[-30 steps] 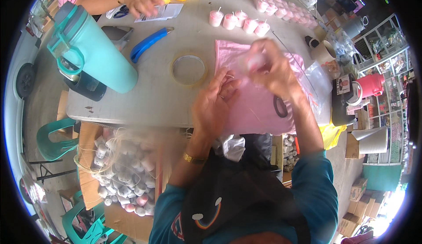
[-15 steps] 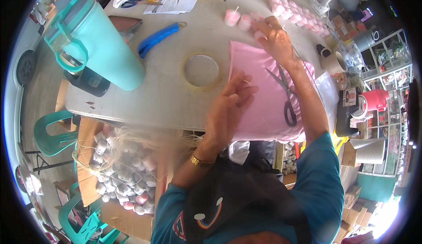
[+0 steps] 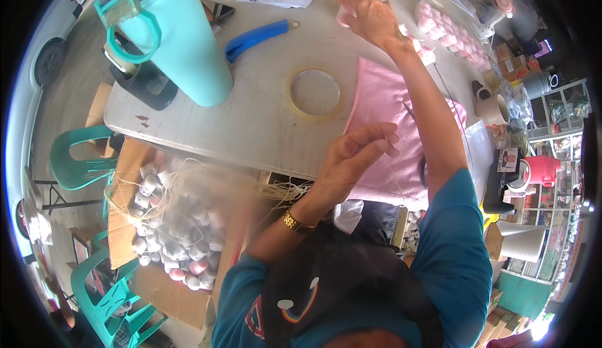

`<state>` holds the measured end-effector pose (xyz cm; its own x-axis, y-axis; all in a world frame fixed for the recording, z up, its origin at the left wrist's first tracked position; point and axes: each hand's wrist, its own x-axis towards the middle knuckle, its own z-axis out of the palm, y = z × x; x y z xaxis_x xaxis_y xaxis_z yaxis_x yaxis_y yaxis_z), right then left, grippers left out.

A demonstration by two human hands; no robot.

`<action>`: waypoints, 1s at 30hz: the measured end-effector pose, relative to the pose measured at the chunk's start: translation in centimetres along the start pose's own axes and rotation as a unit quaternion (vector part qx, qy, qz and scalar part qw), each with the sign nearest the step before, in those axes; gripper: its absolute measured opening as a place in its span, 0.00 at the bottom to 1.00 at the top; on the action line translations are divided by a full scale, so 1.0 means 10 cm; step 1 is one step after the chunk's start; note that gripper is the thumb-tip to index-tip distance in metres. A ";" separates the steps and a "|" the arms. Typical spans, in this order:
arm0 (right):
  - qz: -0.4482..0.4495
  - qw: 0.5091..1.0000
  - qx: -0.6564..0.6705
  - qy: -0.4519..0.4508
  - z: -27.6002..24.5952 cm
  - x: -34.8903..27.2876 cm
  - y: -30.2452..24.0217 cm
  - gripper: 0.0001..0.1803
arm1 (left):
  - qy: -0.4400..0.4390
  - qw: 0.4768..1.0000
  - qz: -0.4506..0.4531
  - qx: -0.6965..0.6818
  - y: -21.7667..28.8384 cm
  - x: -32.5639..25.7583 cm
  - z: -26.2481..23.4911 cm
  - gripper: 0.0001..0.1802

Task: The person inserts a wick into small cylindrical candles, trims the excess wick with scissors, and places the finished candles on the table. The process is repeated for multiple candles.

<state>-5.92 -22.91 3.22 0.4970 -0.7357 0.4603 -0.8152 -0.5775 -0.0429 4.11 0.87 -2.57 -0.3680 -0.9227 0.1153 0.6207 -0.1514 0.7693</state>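
Observation:
Toward the far side of the table my right hand [image 3: 371, 19] is closed around a small pink candle [image 3: 344, 15], partly covered by the fingers. My left hand [image 3: 354, 160] is nearer to me, above the pink cloth [image 3: 382, 106], with thumb and fingers pinched on a thin white string [image 3: 386, 138]. Scissors [image 3: 409, 108] lie on the cloth, mostly hidden under my right forearm. Beside that forearm stand a few more pink candles [image 3: 426, 55]. A roll of clear tape [image 3: 315, 92] lies left of the cloth.
A tall turquoise tumbler [image 3: 194, 47] and a blue-handled cutter [image 3: 260, 37] are on the left of the table [image 3: 251, 122]. Rows of pink candles [image 3: 448, 34] stand far right. An open cardboard box [image 3: 182, 298] of small whitish pieces and string sits below the table edge.
My right hand has moved farther out and left, onto the leftmost pink candle. The left hand keeps its pinch near the cloth. The whole view has shifted a little.

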 end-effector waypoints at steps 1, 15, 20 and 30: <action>-0.012 0.999 -0.047 -0.019 0.05 0.03 0.03 0.20 | 0.001 1.000 0.005 0.012 0.00 0.00 0.00 0.15; 0.168 0.980 -0.034 -0.102 -0.03 0.27 0.25 0.23 | -0.026 0.999 0.038 -0.018 -0.06 -0.01 -0.01 0.14; 0.183 0.971 -0.058 -0.144 0.14 0.49 0.60 0.26 | -0.027 0.999 0.026 -0.019 -0.06 0.02 -0.01 0.14; 0.087 0.972 0.111 -0.188 -0.66 -0.08 0.74 0.35 | -0.043 0.999 0.013 -0.016 -0.02 0.02 -0.01 0.15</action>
<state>-14.28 -24.28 8.36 0.4643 -0.8826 0.0743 -0.8335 -0.4637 -0.3003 4.00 0.71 -2.72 -0.4087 -0.8926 0.1905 0.6523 -0.1397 0.7450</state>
